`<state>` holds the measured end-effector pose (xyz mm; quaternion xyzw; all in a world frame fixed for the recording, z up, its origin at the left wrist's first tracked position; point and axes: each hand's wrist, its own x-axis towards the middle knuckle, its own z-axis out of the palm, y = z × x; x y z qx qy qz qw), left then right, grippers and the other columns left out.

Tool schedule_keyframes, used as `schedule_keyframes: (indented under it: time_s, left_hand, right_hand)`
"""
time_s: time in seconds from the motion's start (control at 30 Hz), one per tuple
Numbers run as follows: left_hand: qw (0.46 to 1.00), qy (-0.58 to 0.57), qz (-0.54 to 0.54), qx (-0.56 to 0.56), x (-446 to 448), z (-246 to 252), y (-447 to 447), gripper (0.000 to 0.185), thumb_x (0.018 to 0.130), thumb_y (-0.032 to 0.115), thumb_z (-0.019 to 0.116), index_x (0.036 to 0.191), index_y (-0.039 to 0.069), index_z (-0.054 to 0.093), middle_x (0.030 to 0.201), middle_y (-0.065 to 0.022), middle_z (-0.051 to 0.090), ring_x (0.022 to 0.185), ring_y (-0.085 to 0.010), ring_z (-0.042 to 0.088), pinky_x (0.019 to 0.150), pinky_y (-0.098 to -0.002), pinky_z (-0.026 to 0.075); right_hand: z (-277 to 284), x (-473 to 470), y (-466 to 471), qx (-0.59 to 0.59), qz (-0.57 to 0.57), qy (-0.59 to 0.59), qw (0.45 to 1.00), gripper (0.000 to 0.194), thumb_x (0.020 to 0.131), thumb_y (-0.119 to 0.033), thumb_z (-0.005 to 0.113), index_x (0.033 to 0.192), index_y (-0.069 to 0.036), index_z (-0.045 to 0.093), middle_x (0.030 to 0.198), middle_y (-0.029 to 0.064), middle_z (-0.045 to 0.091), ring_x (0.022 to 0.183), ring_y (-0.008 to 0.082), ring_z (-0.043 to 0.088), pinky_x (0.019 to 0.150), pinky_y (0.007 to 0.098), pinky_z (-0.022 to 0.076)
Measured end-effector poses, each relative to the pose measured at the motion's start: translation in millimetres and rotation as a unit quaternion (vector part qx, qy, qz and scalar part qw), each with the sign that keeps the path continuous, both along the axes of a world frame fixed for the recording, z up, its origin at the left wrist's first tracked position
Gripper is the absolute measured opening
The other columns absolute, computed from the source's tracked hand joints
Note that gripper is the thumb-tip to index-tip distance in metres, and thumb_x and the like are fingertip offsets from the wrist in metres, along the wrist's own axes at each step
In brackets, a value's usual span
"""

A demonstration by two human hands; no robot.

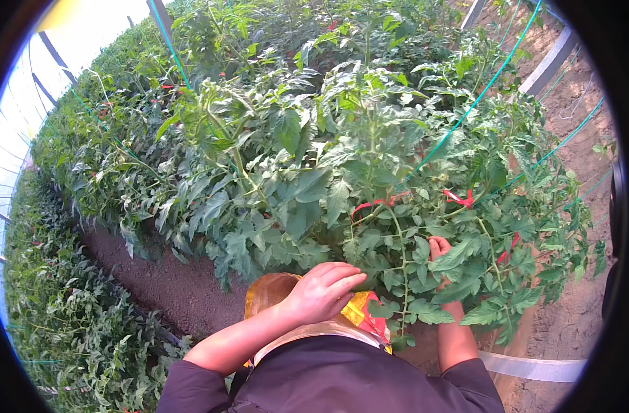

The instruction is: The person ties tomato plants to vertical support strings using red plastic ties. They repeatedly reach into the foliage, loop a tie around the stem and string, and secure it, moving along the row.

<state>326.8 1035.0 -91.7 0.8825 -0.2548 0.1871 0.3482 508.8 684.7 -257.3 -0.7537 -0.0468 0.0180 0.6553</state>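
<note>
My left hand is held above a golden-brown woven bag at my waist. Its fingers lie close together, pointing right, and whatever may be under the palm is hidden. A yellow and red printed part of the bag shows just below that hand. My right hand reaches up among the leaves of a tomato plant, and foliage covers much of it. Only a few fingers show near thin stems, so its grip is unclear. Red ties are fastened around stems above it.
Dense tomato rows fill the space ahead, with teal strings slanting through them. A soil path runs at left beside another row. Grey posts stand at upper right; a pale strip crosses the ground at lower right.
</note>
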Motion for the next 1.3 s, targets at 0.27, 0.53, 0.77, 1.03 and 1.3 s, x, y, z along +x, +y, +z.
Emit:
schedule_keyframes:
  time_s: [0.27, 0.53, 0.77, 1.03, 1.3]
  left_hand:
    - [0.954, 0.263, 0.136, 0.045, -192.1, -55.8, 113.4, 0.018, 0.090, 0.021, 0.067, 0.100, 0.009, 0.076, 0.094, -0.0106, 0.074, 0.091, -0.0302, 0.071, 0.080, -0.0429, 0.057]
    - [0.942, 0.214, 0.234, -0.111, -273.3, -71.1, 169.2, 0.019, 0.091, 0.018, 0.068, 0.106, 0.008, 0.075, 0.097, -0.0132, 0.074, 0.092, -0.0326, 0.071, 0.080, -0.0418, 0.057]
    - [0.939, 0.091, 0.279, -0.180, -313.9, -65.0, 203.9, 0.014, 0.087, 0.013, 0.072, 0.099, 0.007, 0.076, 0.088, -0.0128, 0.072, 0.082, -0.0319, 0.071, 0.074, -0.0397, 0.056]
    - [0.861, 0.192, 0.359, -0.304, -362.6, -87.8, 253.2, 0.014, 0.089, 0.010, 0.071, 0.100, 0.003, 0.075, 0.092, -0.0129, 0.075, 0.083, -0.0253, 0.074, 0.075, -0.0347, 0.057]
    - [0.864, 0.166, 0.358, -0.312, -367.3, -91.9, 279.3, 0.016, 0.089, 0.007, 0.070, 0.103, 0.002, 0.075, 0.093, -0.0105, 0.075, 0.085, -0.0185, 0.072, 0.075, -0.0306, 0.056]
  right_hand:
    - [-5.9, -250.9, 63.7, -0.154, 0.105, 0.229, 0.956, 0.023, 0.099, -0.025, 0.060, 0.094, -0.003, 0.067, 0.063, -0.0020, 0.053, 0.055, 0.0096, 0.049, 0.051, 0.0266, 0.0385]
    - [61.7, -340.4, 320.1, -0.017, 0.627, 0.213, 0.749, 0.035, 0.104, -0.018, 0.055, 0.132, 0.001, 0.064, 0.125, 0.0159, 0.070, 0.115, 0.0237, 0.064, 0.104, 0.0380, 0.0486]
    - [-70.4, -357.7, 390.3, -0.551, 0.513, -0.114, 0.648, 0.035, 0.094, -0.007, 0.048, 0.117, -0.002, 0.074, 0.118, 0.0205, 0.072, 0.109, 0.0333, 0.069, 0.095, 0.0459, 0.0546]
    - [-26.2, -356.5, 403.9, -0.479, 0.522, -0.286, 0.645, 0.017, 0.090, -0.011, 0.058, 0.094, -0.006, 0.074, 0.102, 0.0119, 0.073, 0.095, 0.0320, 0.071, 0.083, 0.0431, 0.0577]
    - [84.2, -361.1, 425.9, -0.178, 0.369, -0.106, 0.906, 0.036, 0.091, 0.006, 0.065, 0.127, -0.001, 0.065, 0.098, 0.0099, 0.074, 0.088, 0.0147, 0.071, 0.078, 0.0276, 0.0567]
